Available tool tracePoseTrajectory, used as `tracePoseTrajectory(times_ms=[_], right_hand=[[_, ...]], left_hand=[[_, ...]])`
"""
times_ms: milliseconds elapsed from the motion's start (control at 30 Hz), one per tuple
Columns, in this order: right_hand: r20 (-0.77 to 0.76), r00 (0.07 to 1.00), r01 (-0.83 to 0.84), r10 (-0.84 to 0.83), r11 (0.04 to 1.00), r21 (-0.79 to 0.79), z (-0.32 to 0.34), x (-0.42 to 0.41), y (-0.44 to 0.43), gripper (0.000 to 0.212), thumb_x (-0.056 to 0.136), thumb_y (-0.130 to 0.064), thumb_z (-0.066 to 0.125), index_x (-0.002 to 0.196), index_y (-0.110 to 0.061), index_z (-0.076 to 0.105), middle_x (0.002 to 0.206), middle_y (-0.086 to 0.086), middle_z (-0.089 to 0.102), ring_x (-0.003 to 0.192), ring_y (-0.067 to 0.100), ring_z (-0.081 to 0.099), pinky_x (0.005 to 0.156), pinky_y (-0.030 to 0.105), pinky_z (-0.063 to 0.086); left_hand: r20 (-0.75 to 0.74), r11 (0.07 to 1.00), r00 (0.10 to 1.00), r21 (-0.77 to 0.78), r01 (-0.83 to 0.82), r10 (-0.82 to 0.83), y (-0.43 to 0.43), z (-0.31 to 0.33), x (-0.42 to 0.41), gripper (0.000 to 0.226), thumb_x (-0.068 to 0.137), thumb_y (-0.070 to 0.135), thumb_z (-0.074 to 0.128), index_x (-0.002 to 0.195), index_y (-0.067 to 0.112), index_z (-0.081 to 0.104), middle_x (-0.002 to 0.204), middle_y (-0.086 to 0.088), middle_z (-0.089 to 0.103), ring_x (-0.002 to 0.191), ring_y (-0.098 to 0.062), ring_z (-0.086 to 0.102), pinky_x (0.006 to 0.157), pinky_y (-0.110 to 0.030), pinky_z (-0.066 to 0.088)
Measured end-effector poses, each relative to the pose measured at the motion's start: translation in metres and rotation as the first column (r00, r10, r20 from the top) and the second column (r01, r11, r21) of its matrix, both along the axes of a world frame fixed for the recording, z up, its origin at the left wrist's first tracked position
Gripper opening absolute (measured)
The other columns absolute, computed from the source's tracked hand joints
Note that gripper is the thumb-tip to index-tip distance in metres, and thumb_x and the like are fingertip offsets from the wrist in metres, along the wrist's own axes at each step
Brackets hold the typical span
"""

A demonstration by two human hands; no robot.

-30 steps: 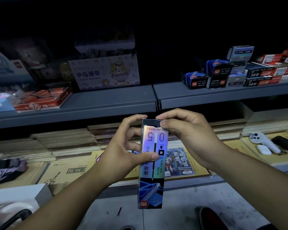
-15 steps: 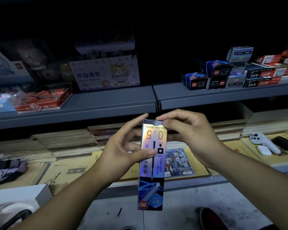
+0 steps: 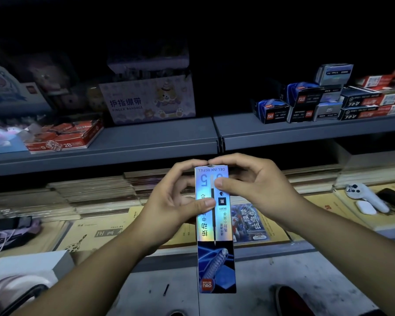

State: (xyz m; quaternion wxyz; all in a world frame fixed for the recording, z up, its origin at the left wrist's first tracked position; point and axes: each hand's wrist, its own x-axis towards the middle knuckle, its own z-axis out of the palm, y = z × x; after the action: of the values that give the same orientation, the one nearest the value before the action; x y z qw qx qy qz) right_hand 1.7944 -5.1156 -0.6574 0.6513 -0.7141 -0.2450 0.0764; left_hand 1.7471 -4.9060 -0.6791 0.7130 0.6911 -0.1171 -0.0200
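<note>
Held upright just ahead of the body: gel ink refill box (image 3: pixel 215 226), long axis vertical, printed face toward the camera and upside down. Gripped mid-length by the left hand (image 3: pixel 169 202), thumb across the face; pinched at the top end by the right hand (image 3: pixel 258 190), with forefingers meeting over the closed top flap. Both hands equally near. Lower down, a dark shoe (image 3: pixel 290 299) on the floor. Beyond, flat notebooks (image 3: pixel 96 197) on the low shelf. Farther up, a grey shelf (image 3: pixel 160 137), bare in the middle, with stacked refill boxes (image 3: pixel 303 103) at right and a finger bandage carton (image 3: pixel 146 101) at left. Nothing between box and shelf.
</note>
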Motion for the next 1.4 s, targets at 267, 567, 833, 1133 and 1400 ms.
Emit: tracePoseTrajectory(times_ms=[267, 567, 833, 1133, 1400], right_hand=[[0.045, 0.997, 0.066, -0.065, 0.997, -0.037, -0.004, 0.003, 0.006, 0.030, 0.089, -0.012, 0.077, 0.117, -0.023, 0.074, 0.104, -0.003, 0.078, 0.097, 0.017, 0.075, 0.083, 0.034, 0.062], [-0.102, 0.966, 0.246, -0.237, 0.964, 0.095, 0.001, 0.014, 0.005, 0.016, 0.087, -0.009, 0.078, 0.099, -0.019, 0.078, 0.096, 0.006, 0.078, 0.092, 0.028, 0.076, 0.079, 0.041, 0.064], [-0.364, 0.830, 0.547, -0.423, 0.748, 0.376, 0.006, 0.023, -0.010, 0.007, 0.095, -0.007, 0.069, 0.102, -0.007, 0.069, 0.110, 0.016, 0.073, 0.102, 0.028, 0.074, 0.080, 0.042, 0.064], [-0.353, 0.882, 0.380, -0.314, 0.915, 0.135, 0.001, 0.026, -0.011, 0.014, 0.092, -0.015, 0.075, 0.089, -0.010, 0.062, 0.099, 0.016, 0.077, 0.094, 0.030, 0.076, 0.072, 0.036, 0.062], [-0.406, 0.914, -0.012, 0.023, 0.999, 0.031, 0.001, 0.016, -0.002, 0.045, 0.089, -0.003, 0.074, 0.130, -0.021, 0.064, 0.109, 0.017, 0.076, 0.097, 0.031, 0.076, 0.077, 0.047, 0.064]], left_hand=[[0.013, 0.999, 0.999, -0.017, -0.034, 0.034, -0.002, -0.002, 0.004, 0.065, 0.087, -0.005, 0.071, 0.141, 0.025, 0.051, 0.128, -0.012, 0.069, 0.097, -0.044, 0.075, 0.078, -0.048, 0.064], [-0.114, 0.990, 0.988, 0.107, -0.088, 0.100, -0.006, 0.004, 0.007, 0.075, 0.082, 0.018, 0.077, 0.147, 0.036, 0.042, 0.120, -0.004, 0.074, 0.100, -0.031, 0.077, 0.084, -0.047, 0.064], [-0.354, 0.992, 0.928, -0.005, -0.128, 0.118, 0.028, 0.000, 0.017, 0.061, 0.075, 0.010, 0.086, 0.131, 0.011, 0.062, 0.120, -0.017, 0.074, 0.096, -0.031, 0.075, 0.076, -0.047, 0.065], [-0.366, 0.762, 0.848, -0.394, -0.514, 0.383, 0.047, -0.002, 0.035, 0.058, 0.085, 0.021, 0.076, 0.137, 0.002, 0.057, 0.122, -0.021, 0.073, 0.110, -0.034, 0.073, 0.080, -0.040, 0.065], [-0.146, 0.770, 0.864, -0.399, -0.497, 0.482, 0.017, 0.018, 0.028, 0.077, 0.085, 0.008, 0.073, 0.151, 0.018, 0.036, 0.119, -0.017, 0.075, 0.107, -0.028, 0.075, 0.080, -0.034, 0.063]])
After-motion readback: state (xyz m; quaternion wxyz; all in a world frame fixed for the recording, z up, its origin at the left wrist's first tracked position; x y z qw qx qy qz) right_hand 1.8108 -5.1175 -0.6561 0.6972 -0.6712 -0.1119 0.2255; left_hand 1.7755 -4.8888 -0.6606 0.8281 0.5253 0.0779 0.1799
